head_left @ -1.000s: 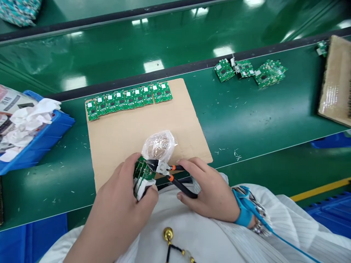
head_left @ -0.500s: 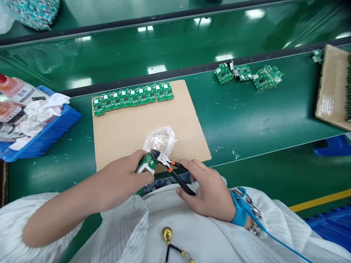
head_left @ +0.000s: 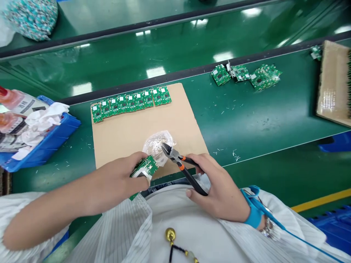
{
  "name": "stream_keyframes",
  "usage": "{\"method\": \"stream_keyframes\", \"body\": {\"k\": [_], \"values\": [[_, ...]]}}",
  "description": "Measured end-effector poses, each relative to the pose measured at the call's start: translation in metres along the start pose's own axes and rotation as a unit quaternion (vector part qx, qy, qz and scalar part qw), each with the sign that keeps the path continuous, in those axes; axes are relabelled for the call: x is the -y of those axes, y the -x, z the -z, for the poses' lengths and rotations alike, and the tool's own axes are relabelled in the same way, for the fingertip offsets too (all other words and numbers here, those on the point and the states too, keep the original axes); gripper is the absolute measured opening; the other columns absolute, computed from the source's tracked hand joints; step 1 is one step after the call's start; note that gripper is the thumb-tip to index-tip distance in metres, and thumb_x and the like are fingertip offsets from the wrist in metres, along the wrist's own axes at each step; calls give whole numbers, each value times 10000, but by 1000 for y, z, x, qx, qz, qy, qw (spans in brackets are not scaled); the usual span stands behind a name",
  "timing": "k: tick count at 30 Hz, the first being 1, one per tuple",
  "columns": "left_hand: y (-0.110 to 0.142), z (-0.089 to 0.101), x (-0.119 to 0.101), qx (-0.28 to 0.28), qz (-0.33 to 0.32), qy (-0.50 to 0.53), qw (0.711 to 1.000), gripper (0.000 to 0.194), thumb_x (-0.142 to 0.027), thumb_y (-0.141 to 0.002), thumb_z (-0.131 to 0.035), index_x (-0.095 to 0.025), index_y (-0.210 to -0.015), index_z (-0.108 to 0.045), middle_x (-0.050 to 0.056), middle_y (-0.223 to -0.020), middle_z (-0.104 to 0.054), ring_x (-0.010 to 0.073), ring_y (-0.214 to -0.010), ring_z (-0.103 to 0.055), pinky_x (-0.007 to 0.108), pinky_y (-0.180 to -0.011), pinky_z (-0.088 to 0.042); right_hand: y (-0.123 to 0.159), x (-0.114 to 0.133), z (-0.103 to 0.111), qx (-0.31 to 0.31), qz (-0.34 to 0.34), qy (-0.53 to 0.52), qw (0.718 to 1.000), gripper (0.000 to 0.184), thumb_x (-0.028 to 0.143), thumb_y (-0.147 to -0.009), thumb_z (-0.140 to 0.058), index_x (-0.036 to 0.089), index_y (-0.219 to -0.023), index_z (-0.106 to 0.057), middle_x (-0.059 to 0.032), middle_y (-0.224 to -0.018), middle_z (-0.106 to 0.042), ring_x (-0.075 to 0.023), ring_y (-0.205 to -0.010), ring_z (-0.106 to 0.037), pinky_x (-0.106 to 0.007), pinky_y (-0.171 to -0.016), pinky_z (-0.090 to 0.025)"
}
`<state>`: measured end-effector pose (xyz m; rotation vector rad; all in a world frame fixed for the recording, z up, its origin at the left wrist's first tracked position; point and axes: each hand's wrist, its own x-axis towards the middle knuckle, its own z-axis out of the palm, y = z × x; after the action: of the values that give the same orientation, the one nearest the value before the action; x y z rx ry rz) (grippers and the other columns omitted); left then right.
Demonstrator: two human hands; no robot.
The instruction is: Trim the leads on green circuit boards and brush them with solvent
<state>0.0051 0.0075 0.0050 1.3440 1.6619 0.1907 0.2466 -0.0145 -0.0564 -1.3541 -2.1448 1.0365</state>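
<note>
My left hand point(head_left: 120, 182) is closed around a green circuit board point(head_left: 149, 165) with white parts, held low over the cardboard's near edge. In my right hand point(head_left: 219, 184) is a pair of diagonal cutters point(head_left: 178, 160) with black handles and orange bands. The cutter jaws point up and left, apart from the board. They are over the right side of a shallow clear plastic dish point(head_left: 153, 144) that holds thin, shiny clippings. Beneath lies a flat cardboard sheet point(head_left: 117, 140). A row of several small circuit boards point(head_left: 131, 102) lines its far edge.
Loose circuit boards point(head_left: 264, 77) lie at the back right, near a cardboard piece point(head_left: 333, 84). At left stands a blue bin point(head_left: 63, 126) with bottles and crumpled tissue. Clippings point(head_left: 236, 156) are scattered on the green table. A blue wrist strap cord point(head_left: 298, 239) trails right.
The cutters have moved from the board's edge to the right and slightly up, away from it. My left hand with the board has shifted slightly left and down.
</note>
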Motion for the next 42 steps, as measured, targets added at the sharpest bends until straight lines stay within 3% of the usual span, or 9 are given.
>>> {"method": "stream_keyframes", "body": {"k": [2, 3, 9, 12, 16, 22, 32, 42], "values": [[8, 0, 4, 92, -4, 15, 996, 455, -363, -740, -559, -310, -1190, -600, 20, -1019, -706, 281, -1009, -634, 314, -700, -554, 0, -3, 3, -17, 12, 23, 1000, 550, 230, -679, -584, 142, -1210, -474, -118, -1069, -572, -223, -954, -575, -355, -769, -529], [11, 0, 7, 105, -12, 27, 994, 471, -365, -778, -525, -323, -1247, -545, 19, -1105, -679, 285, -1092, -595, 324, -738, -552, 0, -3, 4, -25, 19, 39, 999, 556, 228, -676, -586, 142, -1213, -468, -123, -1079, -565, -229, -964, -572, -362, -773, -529], [26, -12, 34, 16, -133, 68, 989, 578, -347, -802, -578, -287, -1351, -408, 84, -1393, -490, 321, -1259, -466, 414, -969, -464, -5, -1, 9, -63, 97, 131, 985, 506, 205, -672, -580, 150, -1164, -479, -124, -987, -573, -235, -871, -580, -356, -686, -526], [27, -22, 40, -21, -189, 83, 978, 581, -377, -828, -571, -338, -1368, -361, 62, -1391, -480, 298, -1251, -476, 396, -971, -465, -7, 0, 12, -78, 134, 174, 972, 507, 209, -687, -577, 155, -1181, -474, -129, -961, -577, -249, -836, -576, -373, -659, -505], [28, -33, 41, -52, -211, 108, 970, 559, -449, -852, -530, -386, -1372, -336, 35, -1374, -480, 264, -1235, -492, 339, -945, -481, -10, 2, 18, -87, 168, 215, 958, 504, 213, -706, -564, 147, -1197, -472, -146, -940, -573, -256, -781, -566, -378, -612, -469], [28, -42, 41, -75, -220, 111, 966, 600, -496, -839, -525, -364, -1388, -319, 47, -1338, -495, 280, -1260, -461, 332, -927, -484, -17, 6, 29, -78, 210, 256, 941, 469, 203, -718, -548, 176, -1181, -481, -128, -916, -575, -259, -780, -559, -390, -623, -427], [28, -44, 39, -118, -240, 60, 962, 631, -366, -824, -562, -334, -1397, -299, 34, -1293, -492, 218, -1188, -513, 282, -968, -430, -28, 14, 45, -110, 260, 326, 902, 324, 199, -812, -477, 231, -1128, -543, -73, -834, -567, -199, -687, -517, -347, -577, -328], [23, -45, 41, -137, -294, 27, 945, 666, -381, -797, -565, -249, -1397, -310, 58, -1238, -517, 203, -1121, -544, 272, -932, -450, -35, 14, 57, -82, 293, 359, 882, 303, 216, -877, -390, 211, -1170, -466, -66, -852, -532, -211, -695, -452, -352, -574, -286]]}}
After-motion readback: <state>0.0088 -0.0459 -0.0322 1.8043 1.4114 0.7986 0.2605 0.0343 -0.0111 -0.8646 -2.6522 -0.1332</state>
